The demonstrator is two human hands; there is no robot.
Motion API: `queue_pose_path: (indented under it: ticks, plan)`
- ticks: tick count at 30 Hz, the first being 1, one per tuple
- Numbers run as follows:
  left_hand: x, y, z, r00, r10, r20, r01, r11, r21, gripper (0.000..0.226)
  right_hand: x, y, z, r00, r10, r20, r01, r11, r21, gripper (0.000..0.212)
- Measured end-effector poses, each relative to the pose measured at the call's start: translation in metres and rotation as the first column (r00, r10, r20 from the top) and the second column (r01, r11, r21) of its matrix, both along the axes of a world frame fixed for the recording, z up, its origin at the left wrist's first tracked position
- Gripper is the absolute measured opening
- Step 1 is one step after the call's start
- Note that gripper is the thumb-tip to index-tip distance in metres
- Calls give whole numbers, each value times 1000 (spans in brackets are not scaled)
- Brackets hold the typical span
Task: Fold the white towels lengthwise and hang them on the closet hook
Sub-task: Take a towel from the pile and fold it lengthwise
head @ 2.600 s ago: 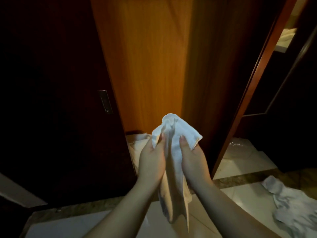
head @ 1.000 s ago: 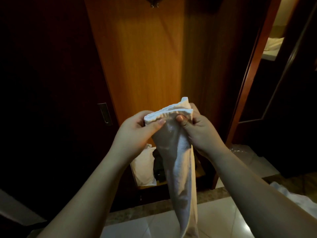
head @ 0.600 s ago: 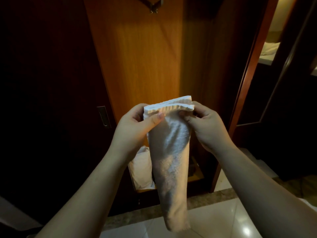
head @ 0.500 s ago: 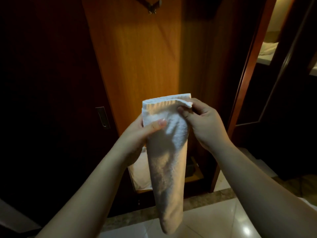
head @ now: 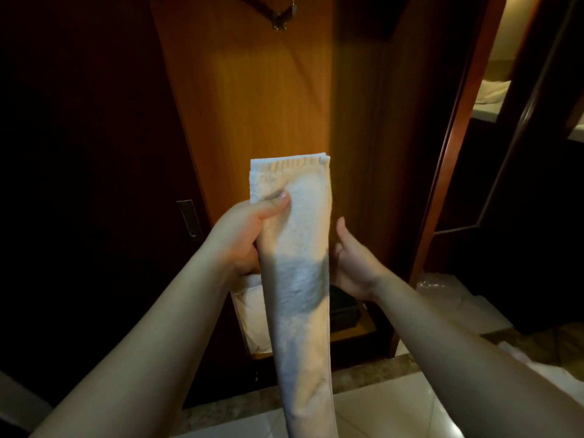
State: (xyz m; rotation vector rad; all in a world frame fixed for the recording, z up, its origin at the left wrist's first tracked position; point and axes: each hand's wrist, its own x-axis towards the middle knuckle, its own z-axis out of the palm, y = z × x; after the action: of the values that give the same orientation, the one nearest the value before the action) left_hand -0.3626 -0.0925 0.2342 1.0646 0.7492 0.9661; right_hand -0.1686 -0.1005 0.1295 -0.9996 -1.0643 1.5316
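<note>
Your left hand [head: 240, 238] pinches the folded towel [head: 297, 263] near its top; your right hand [head: 354, 267] is open beside it, empty. Keep the edges aligned, support the strip underneath, then drape its middle over the hook [head: 281, 18] above.

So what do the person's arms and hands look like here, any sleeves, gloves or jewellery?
Both forearms are bare to the frame's edge: no sleeves show. The left hand and right hand wear no gloves, and no rings, watch or bracelets are visible. The left thumbnail is short and unpainted.
</note>
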Motion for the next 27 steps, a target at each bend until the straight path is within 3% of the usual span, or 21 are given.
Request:
queue_pose_path:
  ticks: [2, 6, 12, 20, 27]
  plan:
    - [-1, 7, 1, 996, 86, -4, -86, 996, -29, 27, -1, -4, -12, 999, 26, 42, -26, 1000, -3, 91]
    - [-3, 16, -3, 984, 180, 3, -180, 982, -62, 27, -10, -13, -24, 976, -86, 199, 68, 993, 95, 79]
    - [-3, 25, -5, 974, 225, 15, -223, 972, -72, 28, -27, -19, -39, 946, -266, 184, 217, 944, 247, 66]
    - [-2, 32, -1, 973, 214, -83, -208, 975, 83, 38, -25, -20, -34, 839, -317, 443, 174, 927, 333, 4]
    - [-5, 40, 13, 985, 153, -82, -142, 982, 128, 35, -29, -15, -26, 855, -395, 337, 286, 900, 330, 16]
